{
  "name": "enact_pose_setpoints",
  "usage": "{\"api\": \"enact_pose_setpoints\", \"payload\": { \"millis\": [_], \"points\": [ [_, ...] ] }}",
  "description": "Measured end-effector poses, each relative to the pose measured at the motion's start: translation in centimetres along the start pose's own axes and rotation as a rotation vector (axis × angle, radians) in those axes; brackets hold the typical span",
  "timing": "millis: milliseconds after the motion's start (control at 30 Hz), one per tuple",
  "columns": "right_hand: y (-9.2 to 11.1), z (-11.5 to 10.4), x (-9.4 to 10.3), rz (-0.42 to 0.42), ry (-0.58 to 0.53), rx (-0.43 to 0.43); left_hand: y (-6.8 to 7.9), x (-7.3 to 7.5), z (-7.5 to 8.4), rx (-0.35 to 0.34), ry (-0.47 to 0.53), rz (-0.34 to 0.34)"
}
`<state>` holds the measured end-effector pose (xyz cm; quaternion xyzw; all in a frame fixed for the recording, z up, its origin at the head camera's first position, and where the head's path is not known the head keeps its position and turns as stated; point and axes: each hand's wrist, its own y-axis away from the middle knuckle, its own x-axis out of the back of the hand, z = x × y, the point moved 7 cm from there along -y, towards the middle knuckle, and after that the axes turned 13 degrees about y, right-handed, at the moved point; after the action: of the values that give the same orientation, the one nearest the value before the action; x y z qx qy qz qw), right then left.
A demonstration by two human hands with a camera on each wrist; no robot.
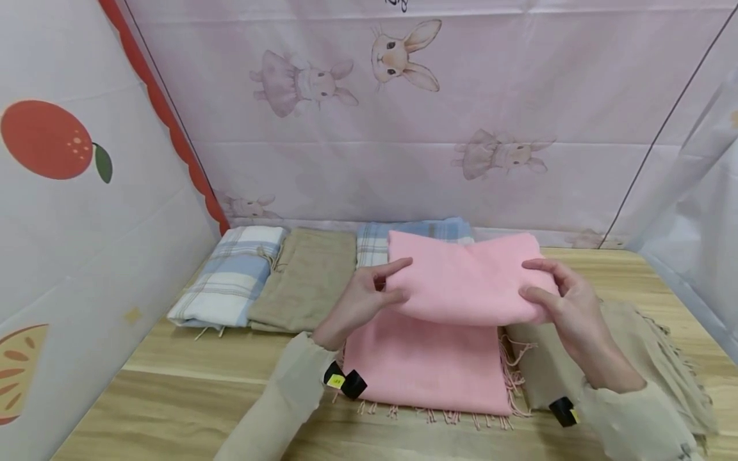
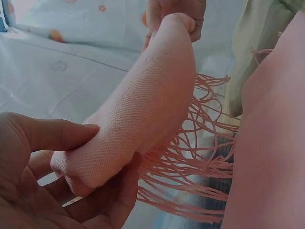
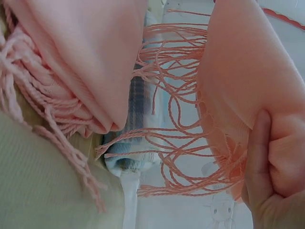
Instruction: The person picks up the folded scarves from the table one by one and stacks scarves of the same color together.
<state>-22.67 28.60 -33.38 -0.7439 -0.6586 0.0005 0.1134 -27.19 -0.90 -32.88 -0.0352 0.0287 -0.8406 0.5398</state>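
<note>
A pink fringed scarf [image 1: 461, 282] hangs raised as a folded bundle between my two hands. My left hand [image 1: 366, 291] pinches its left end, thumb on the near face and fingers round the edge. At the right end, my right hand [image 1: 571, 301] grips the cloth the same way. Below the bundle, folded pink cloth [image 1: 426, 365] lies flat on the table, its fringe spread along the near and right edges. In the left wrist view, loose pink tassels [image 2: 195, 162] dangle under the held fold. The right wrist view shows fingers [image 3: 259, 148] pressed against the pink fabric.
Behind to the left lie a folded blue-and-white plaid cloth [image 1: 230, 275] and a folded tan cloth [image 1: 311, 275]. Another plaid cloth [image 1: 371, 243] is partly covered by the raised bundle. A tan fringed cloth [image 1: 640, 365] lies at right on the wooden table [image 1: 173, 397].
</note>
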Motion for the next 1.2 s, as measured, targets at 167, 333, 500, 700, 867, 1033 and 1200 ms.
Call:
{"api": "enact_pose_setpoints", "payload": {
  "millis": [167,333,500,700,867,1033,1200],
  "points": [
    [0.2,-0.3,-0.4,-0.001,0.016,0.028,0.5,0.3,0.4,-0.023,-0.002,-0.001],
    [0.5,-0.3,-0.9,-0.009,0.036,0.027,1.1,0.7,0.5,-0.036,-0.04,0.002],
    [0.7,-0.3,-1.2,-0.016,0.036,0.023,1.6,0.9,0.6,-0.043,-0.044,-0.007],
    [1.0,-0.2,-1.7,-0.03,0.035,0.025,2.0,1.3,0.4,-0.035,-0.042,0.002],
    [1.3,0.0,-2.1,-0.033,0.047,0.021,2.5,1.6,-0.1,-0.009,-0.024,0.001],
    [1.5,0.1,-2.4,-0.04,0.064,0.011,3.0,1.8,0.0,-0.033,-0.044,-0.004],
    [1.8,0.3,-2.7,-0.048,0.068,-0.012,3.5,2.1,-0.1,-0.04,-0.071,0.002]
  ]
}}
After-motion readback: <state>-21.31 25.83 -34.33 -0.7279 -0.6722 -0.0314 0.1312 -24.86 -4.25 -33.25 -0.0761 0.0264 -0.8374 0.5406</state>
